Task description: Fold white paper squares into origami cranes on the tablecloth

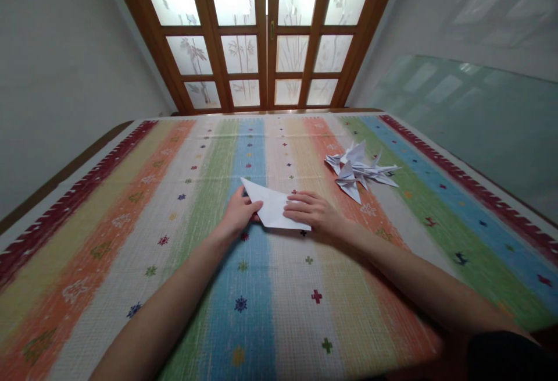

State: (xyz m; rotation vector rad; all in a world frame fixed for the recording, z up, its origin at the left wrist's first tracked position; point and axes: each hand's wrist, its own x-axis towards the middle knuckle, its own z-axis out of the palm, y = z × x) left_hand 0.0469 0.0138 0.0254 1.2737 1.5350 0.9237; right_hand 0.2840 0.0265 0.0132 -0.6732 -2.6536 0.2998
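Folded paper (274,207) sits between your hands, over the striped tablecloth (292,294); both touch it, neither nearer. Its long axis slants from far left to near right, the sharp tip pointing away and left. Your left hand (238,212) pinches the left edge, thumb uppermost. Your right hand (317,212) rests extended fingers across the right end; thumb hidden, grip cannot be determined.

Just one camera at work here, worn on the person's head, up above the near end of the striped tablecloth (239,334), facing forward and down along its length! It's close on the left hand (241,212) and right hand (317,215) mid-tablecloth, sweeping wide past its far edge to the wooden doors (262,49).
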